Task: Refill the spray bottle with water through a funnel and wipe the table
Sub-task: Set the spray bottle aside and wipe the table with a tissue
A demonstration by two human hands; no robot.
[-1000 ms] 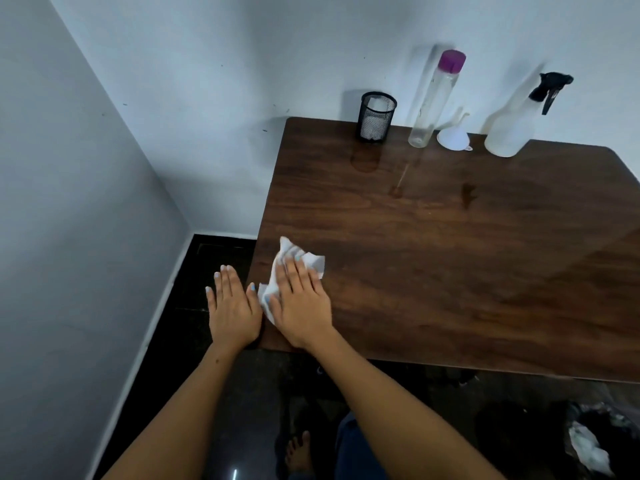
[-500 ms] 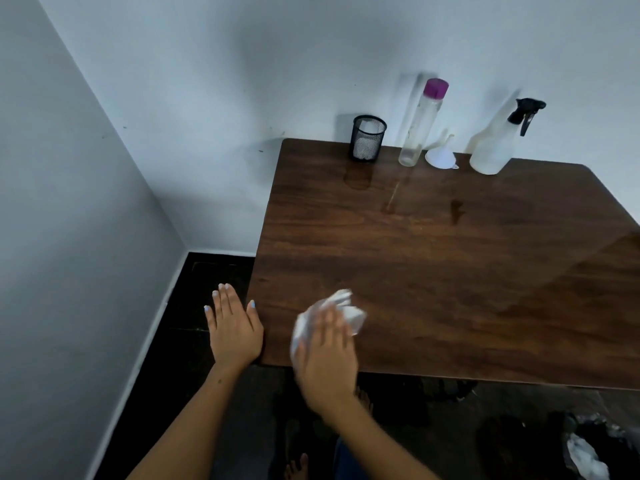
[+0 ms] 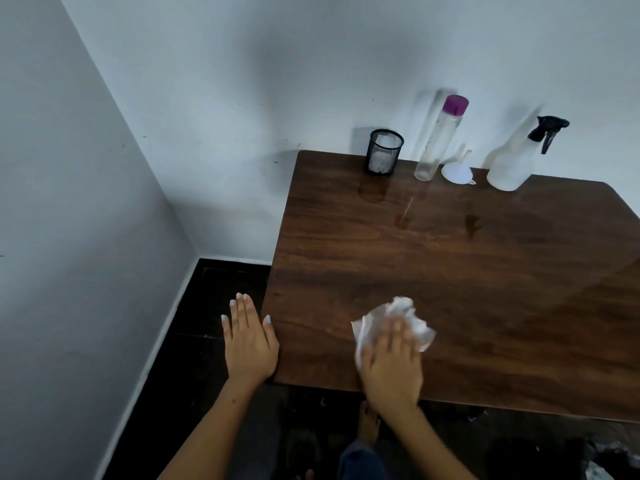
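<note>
Nothing here has words you can read; the spray bottle (image 3: pixel 510 161) and the tall bottle (image 3: pixel 437 140) with the purple cap look plain. They stand at the back of the table (image 3: pixel 450 271) by the wall, with the white funnel (image 3: pixel 456 172) between them and a black mesh cup (image 3: pixel 383 152) to the left. Your right hand (image 3: pixel 391 362) lies flat on the crumpled white tissue (image 3: pixel 398 320), pressing it on the table near the front edge. It is blurry, so its fingers may be a bit bent. Your left hand (image 3: pixel 249 341) is flat with fingers together, just beside the table's left edge. Since half a second ago, your right hand and the tissue have slid right and further onto the table, while your left hand stayed put.
</note>
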